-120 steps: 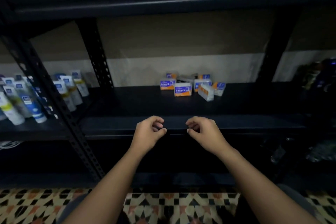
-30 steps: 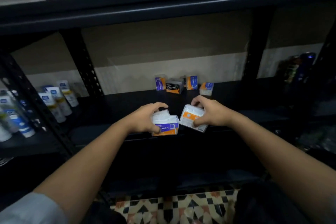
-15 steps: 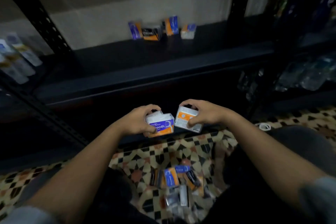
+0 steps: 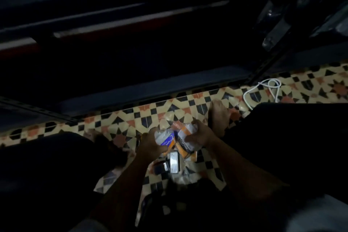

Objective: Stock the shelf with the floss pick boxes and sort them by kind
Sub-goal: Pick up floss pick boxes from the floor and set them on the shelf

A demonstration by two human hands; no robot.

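Low over the patterned floor, my left hand grips a white, blue and orange floss pick box. My right hand holds a white and orange floss pick box right beside it, the two boxes almost touching. Under both hands lies a loose pile of floss pick boxes on the tiles, partly hidden by my hands. The dark shelf runs across above, and only its lower front edge shows.
My knees fill the dark areas left and right of the pile, and a bare foot rests on the tiles just beyond my right hand. A white cable lies by the shelf upright at right.
My view has tipped down from the shelf to the floor. Both hands, each still holding its box, have dropped from shelf height to just above the pile on the tiles.
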